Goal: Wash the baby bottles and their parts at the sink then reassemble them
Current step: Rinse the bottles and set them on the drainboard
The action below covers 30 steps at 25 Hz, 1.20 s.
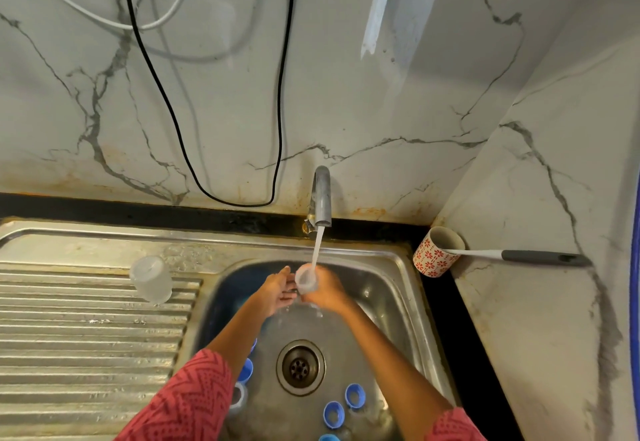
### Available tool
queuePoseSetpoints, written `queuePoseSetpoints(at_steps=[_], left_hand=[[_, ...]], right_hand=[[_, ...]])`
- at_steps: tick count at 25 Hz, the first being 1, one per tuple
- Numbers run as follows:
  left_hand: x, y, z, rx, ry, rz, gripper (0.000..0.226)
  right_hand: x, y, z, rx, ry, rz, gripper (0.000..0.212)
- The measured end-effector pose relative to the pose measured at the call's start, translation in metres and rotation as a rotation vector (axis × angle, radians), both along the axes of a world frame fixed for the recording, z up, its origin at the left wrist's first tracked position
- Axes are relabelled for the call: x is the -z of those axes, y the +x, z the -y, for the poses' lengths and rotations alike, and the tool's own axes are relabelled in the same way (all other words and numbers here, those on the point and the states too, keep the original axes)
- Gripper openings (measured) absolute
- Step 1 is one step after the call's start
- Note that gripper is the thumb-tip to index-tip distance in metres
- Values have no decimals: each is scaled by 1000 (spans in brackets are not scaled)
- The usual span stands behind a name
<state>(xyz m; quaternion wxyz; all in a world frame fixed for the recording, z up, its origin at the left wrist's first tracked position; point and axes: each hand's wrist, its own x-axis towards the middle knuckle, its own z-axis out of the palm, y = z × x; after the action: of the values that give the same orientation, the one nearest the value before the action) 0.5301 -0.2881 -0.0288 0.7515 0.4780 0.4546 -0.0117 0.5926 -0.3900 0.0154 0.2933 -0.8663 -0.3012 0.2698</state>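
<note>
Two hands at the running tap (321, 198)
A clear bottle (306, 279) is gripped by the right hand (325, 291) under the stream; the left hand (277, 290) is held open beside it.

We see a small clear plastic bottle (306, 279) held mouth-up over the steel sink basin (388, 288), with the tap's stream running straight into its opening. A second, frosted translucent plastic bottle (151, 279) stands inverted on the ribbed steel draining board (86, 336), left of the basin. On the basin floor lie round blue plastic screw rings: two near the drain (355, 395) (333, 414), another at the bottom edge (329, 437), and one partly hidden by the arm (246, 370).
</note>
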Motion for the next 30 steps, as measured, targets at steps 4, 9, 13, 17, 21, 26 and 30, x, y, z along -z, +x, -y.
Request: queuePoseSetpoints(at_steps=[4, 9, 13, 17, 21, 26, 30], left_hand=[[1, 6, 8, -1, 18, -23, 40], [10, -1, 7, -40, 28, -46, 42], [9, -2, 9, -48, 46, -57, 38], [9, 0, 13, -52, 47, -68, 23], [8, 1, 17, -51, 34, -63, 20], [8, -6, 17, -80, 5, -59, 26], [7, -9, 16, -84, -26, -35, 26]], right_hand=[[-11, 1, -4, 181, 166, -78, 39], [-12, -6, 1, 140, 140, -26, 49], [-16, -6, 5, 85, 6, 121, 42], [-18, -20, 12, 54, -74, 217, 50], [-15, -21, 12, 182, -46, 222, 57], [-13, -27, 14, 153, -67, 245, 65], [-15, -27, 13, 194, -6, 187, 63]])
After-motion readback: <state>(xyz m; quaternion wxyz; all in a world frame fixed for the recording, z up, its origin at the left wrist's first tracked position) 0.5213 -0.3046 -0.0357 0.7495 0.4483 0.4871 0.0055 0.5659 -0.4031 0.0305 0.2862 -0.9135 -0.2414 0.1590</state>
